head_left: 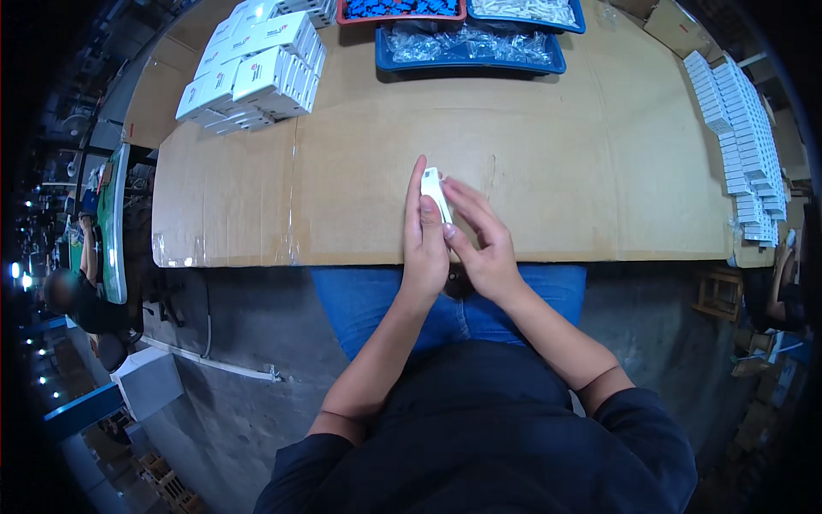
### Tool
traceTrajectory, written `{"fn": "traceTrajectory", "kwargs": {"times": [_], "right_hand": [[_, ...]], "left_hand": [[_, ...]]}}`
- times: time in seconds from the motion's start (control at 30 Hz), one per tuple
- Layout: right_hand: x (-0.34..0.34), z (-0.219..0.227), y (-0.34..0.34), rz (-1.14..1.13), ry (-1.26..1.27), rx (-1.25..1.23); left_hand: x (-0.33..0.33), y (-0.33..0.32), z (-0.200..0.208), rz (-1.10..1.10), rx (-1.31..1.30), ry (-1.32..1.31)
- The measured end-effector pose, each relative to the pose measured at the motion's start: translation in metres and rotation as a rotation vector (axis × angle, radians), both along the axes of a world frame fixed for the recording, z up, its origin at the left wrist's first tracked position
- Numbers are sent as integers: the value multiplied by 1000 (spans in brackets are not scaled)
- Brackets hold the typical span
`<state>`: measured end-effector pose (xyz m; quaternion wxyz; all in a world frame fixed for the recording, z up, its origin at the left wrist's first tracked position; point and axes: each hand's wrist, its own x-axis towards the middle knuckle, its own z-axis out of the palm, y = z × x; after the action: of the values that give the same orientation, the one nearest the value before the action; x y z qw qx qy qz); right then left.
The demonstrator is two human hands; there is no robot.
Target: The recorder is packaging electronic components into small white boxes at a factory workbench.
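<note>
Box (435, 195), slim and white, is resting between left hand (423, 248) and right hand (488, 257), both grasping it above the surface (565, 180) toward its near edge; two-handed handling is seemingly occurring; next move is probably needing steady grip.

Small white box (433, 188): long, narrow face visible, dark mark near far end. Lay lengthwise away from the body, far end slightly left, between left hand (425, 244) and right hand (486, 253).
</note>
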<state>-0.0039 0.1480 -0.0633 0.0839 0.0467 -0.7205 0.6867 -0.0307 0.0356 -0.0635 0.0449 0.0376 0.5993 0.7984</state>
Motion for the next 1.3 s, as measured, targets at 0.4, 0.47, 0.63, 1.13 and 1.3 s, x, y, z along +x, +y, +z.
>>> {"fn": "traceTrajectory", "kwargs": {"times": [0.4,0.47,0.63,1.13,1.3], "right_hand": [[3,-3,0,32,282,223],[3,-5,0,27,319,255],[4,-4,0,19,313,240],[-7,27,12,275,-599,-493],[0,18,-7,138,-375,-498]], "left_hand": [[4,-2,0,3,-25,162],[5,-5,-3,-13,-47,180],[6,-6,-5,-28,6,155],[-3,-21,-8,-4,-333,443],[3,-14,-8,134,-357,432]]}}
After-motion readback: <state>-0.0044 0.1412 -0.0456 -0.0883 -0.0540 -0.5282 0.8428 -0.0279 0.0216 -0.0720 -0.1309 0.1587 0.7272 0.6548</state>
